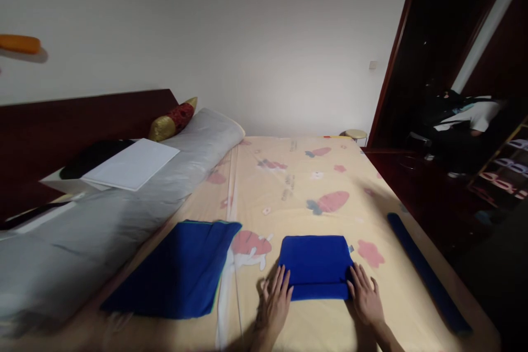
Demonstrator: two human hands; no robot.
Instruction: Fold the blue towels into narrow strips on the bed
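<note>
A small folded blue cloth point(316, 265) lies on the yellow patterned bedsheet point(301, 187) just in front of me. My left hand point(275, 301) lies flat with fingers stretched out, its fingertips touching the cloth's lower left corner. At the lower right corner, my right hand point(365, 297) rests the same way, fingers spread and open. Neither hand holds anything. To the left lies a larger blue cloth point(177, 272), partly folded and flat on the sheet.
A rolled blue cloth point(427, 275) lies along the bed's right edge. A grey bolster point(124, 203) with a white sheet of paper point(132, 164) on it runs along the left, below a dark headboard point(61, 126). A dark doorway point(437, 55) stands at right.
</note>
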